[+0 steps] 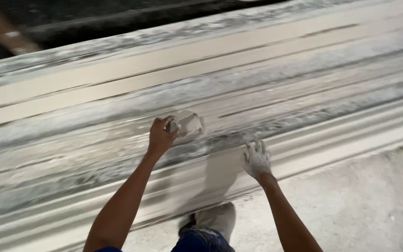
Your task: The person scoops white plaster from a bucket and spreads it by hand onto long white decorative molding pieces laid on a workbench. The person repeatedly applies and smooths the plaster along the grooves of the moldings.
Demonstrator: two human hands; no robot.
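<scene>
Moulding (117, 140), a long pale plaster-like piece w/ ribbed profile, lies on a diagonal across my view, running from the lower left to the upper right; its near edge sits just above the dusty floor (360, 200). My left hand (161, 135) is closed on a small crumpled pad (190, 123), whitish, pressed flat against the moulding's mid-face, approx. halfway along the length in view. My right hand (256, 158) is open, fingers spread wide, coated in white dust, palm resting on a lower rib near the moulding's near edge, holding nothing. The 2 hands are near each other but apart, the pad between them & slightly higher. Grey streaks run lengthwise over the surface around both hands; cleaner cream bands show toward the far edge. Below, btwn my forearms, I see a blue trouser leg (201, 239) and a dust-covered shoe (218, 218) on the floor.
</scene>
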